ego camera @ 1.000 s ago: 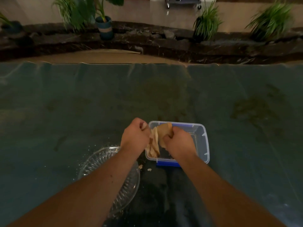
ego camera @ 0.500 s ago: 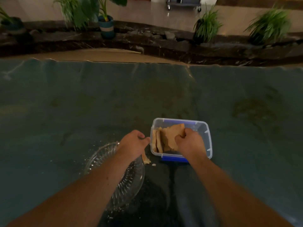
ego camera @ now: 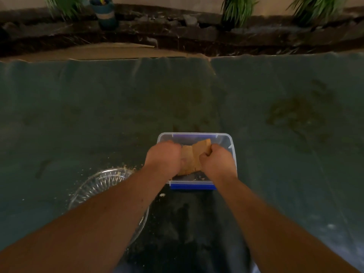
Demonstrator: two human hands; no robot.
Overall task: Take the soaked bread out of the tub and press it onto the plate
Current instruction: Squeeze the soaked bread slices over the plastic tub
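Observation:
A clear plastic tub (ego camera: 226,141) with a blue front clip sits on the dark green table cover. Tan soaked bread slices (ego camera: 194,157) stand in it, between my two hands. My left hand (ego camera: 164,157) is closed on the left side of the bread, over the tub's left edge. My right hand (ego camera: 216,161) is closed on the right side of the same bread. A clear ribbed glass plate (ego camera: 98,186) lies to the left of the tub, mostly hidden under my left forearm.
Crumbs (ego camera: 162,194) and a dark wet patch (ego camera: 183,223) lie on the cover in front of the tub. The table's far edge meets a dark stone border with potted plants (ego camera: 105,10). Stains mark the cover at the right.
My left hand has moved right, from above the plate back into the tub, and closed on the bread beside my right hand. The camera has tilted down a little.

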